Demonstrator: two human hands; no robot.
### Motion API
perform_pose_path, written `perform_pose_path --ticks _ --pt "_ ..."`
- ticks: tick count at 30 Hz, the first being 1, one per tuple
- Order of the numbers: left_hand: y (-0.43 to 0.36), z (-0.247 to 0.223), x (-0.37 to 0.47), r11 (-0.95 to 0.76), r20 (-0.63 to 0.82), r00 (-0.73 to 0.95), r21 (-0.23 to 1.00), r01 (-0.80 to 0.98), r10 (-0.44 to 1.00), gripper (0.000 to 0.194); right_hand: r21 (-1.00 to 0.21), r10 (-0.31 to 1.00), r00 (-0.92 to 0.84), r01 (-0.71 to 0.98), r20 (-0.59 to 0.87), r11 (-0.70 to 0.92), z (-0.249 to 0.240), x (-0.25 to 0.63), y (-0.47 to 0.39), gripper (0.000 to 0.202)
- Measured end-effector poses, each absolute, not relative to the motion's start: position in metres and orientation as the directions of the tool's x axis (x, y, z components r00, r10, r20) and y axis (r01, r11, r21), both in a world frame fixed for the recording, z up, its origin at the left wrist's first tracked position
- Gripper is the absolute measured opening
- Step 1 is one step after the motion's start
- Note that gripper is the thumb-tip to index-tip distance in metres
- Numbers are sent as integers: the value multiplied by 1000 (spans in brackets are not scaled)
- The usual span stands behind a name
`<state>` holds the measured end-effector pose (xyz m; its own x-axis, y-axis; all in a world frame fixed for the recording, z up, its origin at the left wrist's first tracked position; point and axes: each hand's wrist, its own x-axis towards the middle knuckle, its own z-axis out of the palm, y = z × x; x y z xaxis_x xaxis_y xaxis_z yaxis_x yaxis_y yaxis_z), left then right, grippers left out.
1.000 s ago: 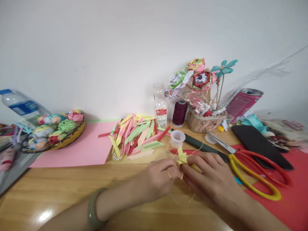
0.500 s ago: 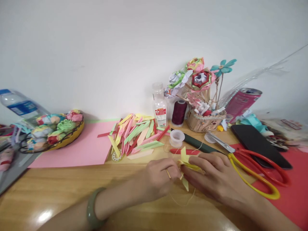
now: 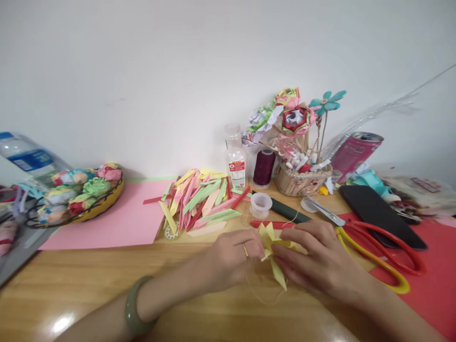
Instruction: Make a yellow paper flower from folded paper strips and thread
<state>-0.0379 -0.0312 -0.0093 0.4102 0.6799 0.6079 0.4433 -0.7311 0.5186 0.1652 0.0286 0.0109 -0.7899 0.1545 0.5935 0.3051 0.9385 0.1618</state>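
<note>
Between my two hands is a yellow folded paper flower (image 3: 277, 270), its pointed petals spreading up and down. My left hand (image 3: 237, 259), with a ring on one finger and a green bangle (image 3: 134, 306) on the wrist, pinches its left side. From the right, my right hand (image 3: 317, 261) grips the petals between thumb and fingers. A thin thread (image 3: 265, 302) loops below the flower. Just behind lie a red paper strip (image 3: 263, 224) and a clear plastic spool (image 3: 261, 205).
Folded strips (image 3: 199, 202) are heaped behind my left hand. Red-and-yellow scissors (image 3: 383, 244), a black phone (image 3: 381, 213) and red paper (image 3: 431, 270) lie right. A bottle (image 3: 236, 161), maroon thread (image 3: 264, 168) and flower basket (image 3: 301, 180) stand behind; a yellow basket (image 3: 107, 202) sits left.
The yellow flower has turned between my fingers, and more of its petals show, the lower one reaching further down. My left hand has shifted slightly left. The view has moved a little.
</note>
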Motion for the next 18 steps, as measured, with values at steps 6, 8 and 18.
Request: perform_pose_path --ticks 6,8,18 --pt "-29 -6 -38 -750 627 418 492 441 657 19 59 195 -785 282 588 958 10 162 28 8" --pt "-30 -7 -38 -761 624 445 452 465 642 17 44 204 -796 278 570 960 10 161 28 8" --pt "-29 -18 -36 -773 653 439 400 492 617 17 56 202 -808 278 553 959 7 159 31 8"
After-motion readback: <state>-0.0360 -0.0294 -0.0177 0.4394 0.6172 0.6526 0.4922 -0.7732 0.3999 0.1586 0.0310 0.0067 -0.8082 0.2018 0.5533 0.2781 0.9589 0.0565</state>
